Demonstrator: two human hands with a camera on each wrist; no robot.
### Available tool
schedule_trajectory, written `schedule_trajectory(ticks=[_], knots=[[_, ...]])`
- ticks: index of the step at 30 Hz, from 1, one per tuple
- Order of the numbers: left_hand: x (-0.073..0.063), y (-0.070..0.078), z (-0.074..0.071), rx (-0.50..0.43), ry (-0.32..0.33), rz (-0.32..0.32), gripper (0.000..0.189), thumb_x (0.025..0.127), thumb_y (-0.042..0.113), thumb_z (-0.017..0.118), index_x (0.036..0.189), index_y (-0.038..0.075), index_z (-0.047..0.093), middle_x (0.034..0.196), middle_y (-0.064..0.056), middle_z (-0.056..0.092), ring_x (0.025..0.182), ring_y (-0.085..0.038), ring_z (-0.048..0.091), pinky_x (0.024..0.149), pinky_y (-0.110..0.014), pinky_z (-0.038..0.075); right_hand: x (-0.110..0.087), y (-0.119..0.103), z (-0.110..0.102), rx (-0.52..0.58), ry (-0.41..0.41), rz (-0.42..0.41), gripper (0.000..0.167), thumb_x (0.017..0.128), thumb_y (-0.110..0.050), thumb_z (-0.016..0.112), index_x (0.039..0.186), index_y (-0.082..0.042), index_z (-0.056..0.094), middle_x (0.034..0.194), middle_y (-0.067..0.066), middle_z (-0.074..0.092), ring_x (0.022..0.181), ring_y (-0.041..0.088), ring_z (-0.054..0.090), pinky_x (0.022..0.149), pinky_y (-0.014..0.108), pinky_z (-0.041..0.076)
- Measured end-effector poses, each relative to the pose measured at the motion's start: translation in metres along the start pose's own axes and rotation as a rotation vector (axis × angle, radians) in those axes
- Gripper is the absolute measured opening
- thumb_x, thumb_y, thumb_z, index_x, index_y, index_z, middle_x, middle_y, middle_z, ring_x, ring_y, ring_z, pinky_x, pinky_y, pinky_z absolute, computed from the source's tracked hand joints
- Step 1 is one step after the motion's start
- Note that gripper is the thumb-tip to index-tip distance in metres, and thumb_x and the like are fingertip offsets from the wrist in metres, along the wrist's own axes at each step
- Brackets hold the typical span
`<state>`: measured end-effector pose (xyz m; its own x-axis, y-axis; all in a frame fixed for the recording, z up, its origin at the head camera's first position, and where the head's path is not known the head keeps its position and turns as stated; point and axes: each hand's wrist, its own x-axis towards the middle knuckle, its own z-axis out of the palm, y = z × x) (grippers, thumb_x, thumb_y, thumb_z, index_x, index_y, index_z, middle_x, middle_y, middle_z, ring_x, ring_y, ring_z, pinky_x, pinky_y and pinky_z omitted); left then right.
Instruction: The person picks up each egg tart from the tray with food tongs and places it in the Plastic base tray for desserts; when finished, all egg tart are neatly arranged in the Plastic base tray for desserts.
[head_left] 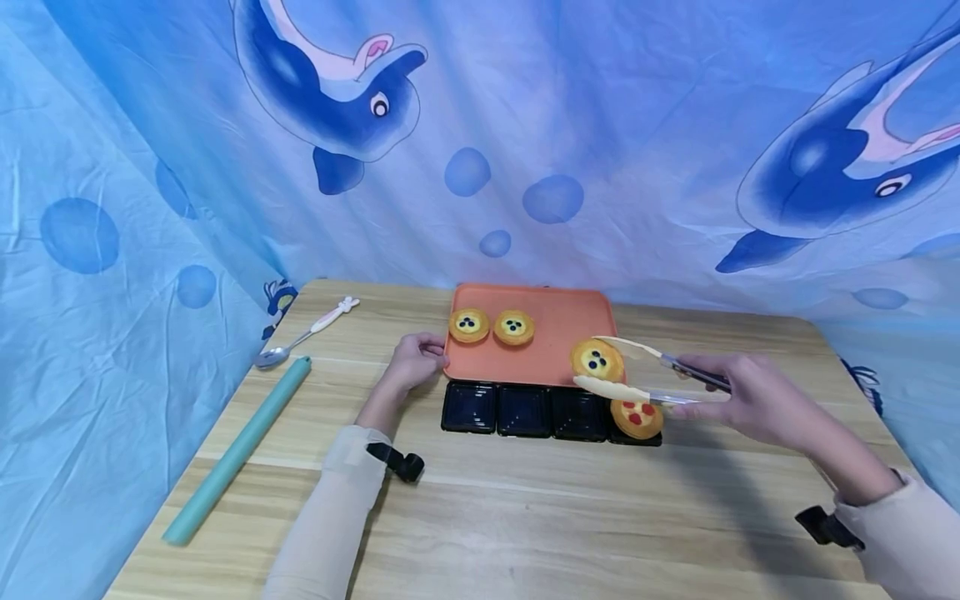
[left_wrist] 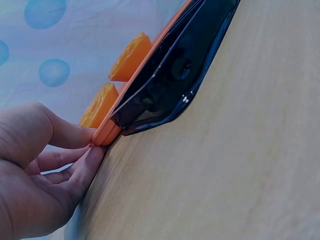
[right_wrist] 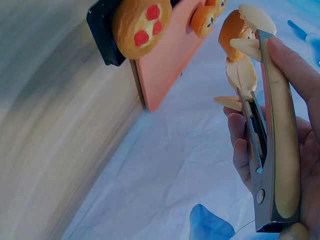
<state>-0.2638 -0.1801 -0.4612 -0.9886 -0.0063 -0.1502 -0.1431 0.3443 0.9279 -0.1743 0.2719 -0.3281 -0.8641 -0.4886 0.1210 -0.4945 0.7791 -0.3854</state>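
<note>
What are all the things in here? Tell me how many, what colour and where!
Wooden table: 1, light brown, underneath
Flat rectangular tray: 1, orange, far side
Shiny four-compartment container: 1, black, along the tray's near edge
Metal tongs: 1, silver and cream, right side
Round tarts with dark dots: 3, golden, two on the tray, one in the tongs
Round tart with red pieces: 1, golden, at the container's rightmost compartment
Spoon: 1, silver and white, far left
Smooth rod: 1, teal, left edge
Dolphin-print fabric: sheets uncountable, blue, behind the table
Wrist devices: 2, black, at the cuffs
Sleeves: 2, pale, on both arms
Left hand: 1, bare, pinching the tray's left edge
Right hand: 1, bare, holding the tongs
</note>
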Motion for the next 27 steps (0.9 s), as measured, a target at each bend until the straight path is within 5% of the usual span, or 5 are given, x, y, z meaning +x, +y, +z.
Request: schedule_trajectory(ticks=[9, 13, 18, 27], knots=[[0.0, -0.001, -0.002, -0.01, 0.009, 0.0, 0.032, 0.085, -0.004, 0.068, 0.116, -0.009, 0.062, 0.101, -0.017, 0.063, 0.087, -0.023, 0.061, 0.074, -0.028, 0.051, -0.008, 0.003, 0.024, 0.057, -0.07, -0.002, 0.071, 0.081, -0.043, 0.081, 0.13, 0.004, 0.061, 0.115, 0.019, 0.068, 0.06, 0.005, 0.042, 0.059, 0.028, 0.042], [0.0, -0.002, 0.0, -0.028, -0.004, -0.007, 0.031, 0.086, -0.005, 0.068, 0.116, -0.008, 0.062, 0.102, -0.017, 0.063, 0.087, -0.024, 0.061, 0.075, -0.029, 0.052, -0.009, 0.004, 0.037, 0.066, -0.1, 0.0, 0.071, 0.08, -0.043, 0.081, 0.129, 0.004, 0.062, 0.086, 0.005, 0.066, 0.054, 0.001, 0.033, 0.053, 0.024, 0.038], [-0.001, -0.001, 0.0, -0.033, -0.005, -0.015, 0.031, 0.086, -0.004, 0.069, 0.117, -0.008, 0.062, 0.103, -0.016, 0.063, 0.088, -0.023, 0.061, 0.076, -0.029, 0.052, -0.009, 0.004, 0.044, 0.063, -0.112, 0.012, 0.067, 0.079, -0.04, 0.083, 0.129, 0.002, 0.064, 0.063, -0.01, 0.034, 0.05, 0.001, 0.022, 0.046, 0.021, 0.025], [-0.001, 0.0, 0.0, -0.021, -0.003, 0.0, 0.032, 0.086, -0.005, 0.068, 0.117, -0.009, 0.062, 0.104, -0.017, 0.063, 0.089, -0.023, 0.06, 0.076, -0.027, 0.051, -0.009, 0.006, 0.047, 0.074, -0.128, 0.011, 0.067, 0.079, -0.037, 0.084, 0.129, 0.003, 0.063, 0.076, -0.005, 0.059, 0.05, 0.001, 0.027, 0.045, 0.023, 0.03]])
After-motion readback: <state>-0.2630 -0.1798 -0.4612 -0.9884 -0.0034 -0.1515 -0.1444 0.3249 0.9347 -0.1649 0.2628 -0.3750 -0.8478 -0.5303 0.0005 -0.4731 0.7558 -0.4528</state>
